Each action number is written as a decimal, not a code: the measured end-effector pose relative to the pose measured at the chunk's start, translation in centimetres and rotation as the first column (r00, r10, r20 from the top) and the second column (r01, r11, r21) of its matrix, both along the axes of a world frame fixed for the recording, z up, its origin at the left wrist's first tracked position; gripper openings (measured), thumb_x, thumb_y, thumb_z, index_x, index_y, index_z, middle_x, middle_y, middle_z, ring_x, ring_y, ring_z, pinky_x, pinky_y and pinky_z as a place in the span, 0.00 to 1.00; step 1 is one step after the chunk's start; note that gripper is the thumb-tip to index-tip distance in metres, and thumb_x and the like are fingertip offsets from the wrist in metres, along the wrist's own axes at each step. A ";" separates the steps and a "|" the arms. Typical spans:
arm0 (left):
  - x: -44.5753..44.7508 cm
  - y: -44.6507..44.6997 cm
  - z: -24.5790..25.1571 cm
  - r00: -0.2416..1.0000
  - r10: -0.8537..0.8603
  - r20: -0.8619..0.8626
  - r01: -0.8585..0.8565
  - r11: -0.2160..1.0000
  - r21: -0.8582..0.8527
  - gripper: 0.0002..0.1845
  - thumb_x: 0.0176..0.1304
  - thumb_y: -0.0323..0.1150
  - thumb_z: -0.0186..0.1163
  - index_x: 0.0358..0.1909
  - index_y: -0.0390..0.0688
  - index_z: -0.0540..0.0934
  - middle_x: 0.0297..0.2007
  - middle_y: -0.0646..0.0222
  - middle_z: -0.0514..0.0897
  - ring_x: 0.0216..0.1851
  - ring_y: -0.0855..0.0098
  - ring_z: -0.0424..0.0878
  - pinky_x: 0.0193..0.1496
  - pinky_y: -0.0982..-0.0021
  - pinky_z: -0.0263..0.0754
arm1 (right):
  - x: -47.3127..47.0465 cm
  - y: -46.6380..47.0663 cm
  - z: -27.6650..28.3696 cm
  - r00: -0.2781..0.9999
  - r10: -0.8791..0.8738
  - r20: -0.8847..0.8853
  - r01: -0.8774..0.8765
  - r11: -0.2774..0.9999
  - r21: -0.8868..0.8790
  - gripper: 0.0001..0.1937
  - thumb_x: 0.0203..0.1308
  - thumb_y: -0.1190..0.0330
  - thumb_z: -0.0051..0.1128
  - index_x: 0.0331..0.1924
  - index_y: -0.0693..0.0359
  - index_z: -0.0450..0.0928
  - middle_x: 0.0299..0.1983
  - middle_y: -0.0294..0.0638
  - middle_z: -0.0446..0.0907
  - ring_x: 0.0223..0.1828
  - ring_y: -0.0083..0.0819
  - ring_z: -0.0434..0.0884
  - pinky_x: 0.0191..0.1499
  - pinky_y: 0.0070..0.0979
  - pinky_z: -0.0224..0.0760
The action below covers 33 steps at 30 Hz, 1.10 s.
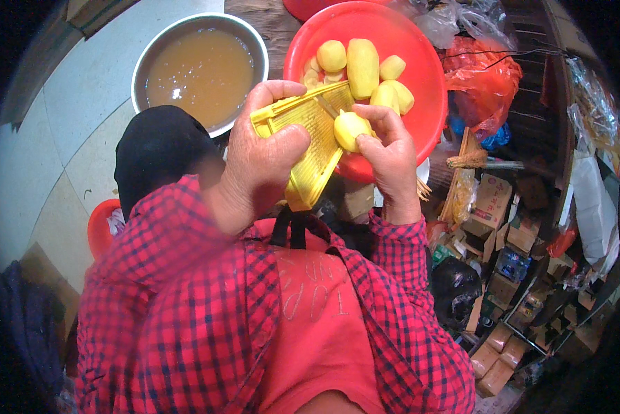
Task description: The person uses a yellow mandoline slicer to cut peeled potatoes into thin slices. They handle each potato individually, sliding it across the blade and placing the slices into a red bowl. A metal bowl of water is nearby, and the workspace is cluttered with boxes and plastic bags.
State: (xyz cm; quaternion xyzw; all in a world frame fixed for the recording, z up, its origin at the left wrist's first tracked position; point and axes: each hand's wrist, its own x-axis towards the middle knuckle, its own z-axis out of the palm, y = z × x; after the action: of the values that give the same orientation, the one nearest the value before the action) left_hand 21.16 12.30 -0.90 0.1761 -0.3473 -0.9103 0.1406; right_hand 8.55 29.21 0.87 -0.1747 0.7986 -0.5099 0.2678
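Observation:
My left hand [268, 150] grips a yellow plastic mandoline slicer [318, 139] by its upper end, the thumb lying along the frame. It is tilted over the near rim of a red plastic basin [419, 119]. Between the fingertips of my right hand [390, 155] is a peeled potato [351, 130], partly cut, at the slicer's right edge by the blade. Whether it touches the blade is hard to tell. Inside the basin lie several whole peeled potatoes [363, 67] and some thin potato slices [311, 77] at the left.
A metal basin [139, 67] of cloudy brown water stands to the left on a tiled floor [77, 134]. A red bucket [96, 227] is beside my left leg. To the right are a red plastic bag [486, 83], a brush [483, 161], cardboard boxes [488, 199] and a black bag [455, 290].

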 end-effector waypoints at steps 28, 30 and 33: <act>0.2 0.1 -0.4 0.999 0.000 0.044 0.003 0.997 -0.072 0.28 0.54 0.29 0.51 0.61 0.36 0.68 0.50 0.57 0.80 0.49 0.65 0.81 0.55 0.65 0.77 | 0.8 1.0 -1.2 0.898 0.137 -0.418 -0.055 0.978 0.203 0.30 0.49 0.84 0.39 0.58 0.66 0.79 0.58 0.53 0.80 0.63 0.42 0.77 0.69 0.33 0.66; 0.2 0.1 -0.1 0.999 -0.002 0.044 0.006 0.995 -0.097 0.28 0.54 0.30 0.51 0.60 0.36 0.69 0.50 0.56 0.80 0.49 0.64 0.81 0.55 0.65 0.77 | 0.9 1.3 -1.3 0.908 0.126 -0.399 -0.048 0.978 0.202 0.31 0.52 0.85 0.36 0.62 0.65 0.77 0.60 0.48 0.79 0.64 0.35 0.77 0.69 0.29 0.65; 0.2 0.2 -0.2 1.000 0.002 0.028 0.001 0.994 -0.108 0.28 0.55 0.30 0.50 0.60 0.36 0.69 0.50 0.56 0.80 0.50 0.64 0.81 0.55 0.65 0.77 | 1.0 1.6 -1.6 0.929 0.104 -0.354 -0.048 0.985 0.164 0.31 0.54 0.85 0.37 0.64 0.68 0.74 0.60 0.48 0.79 0.64 0.35 0.76 0.68 0.30 0.66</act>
State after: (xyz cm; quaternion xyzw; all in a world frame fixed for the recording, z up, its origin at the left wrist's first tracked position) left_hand 21.31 12.49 -1.12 0.1811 -0.3981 -0.8875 0.1451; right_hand 9.58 30.80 -0.75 -0.2754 0.8633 -0.3959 0.1486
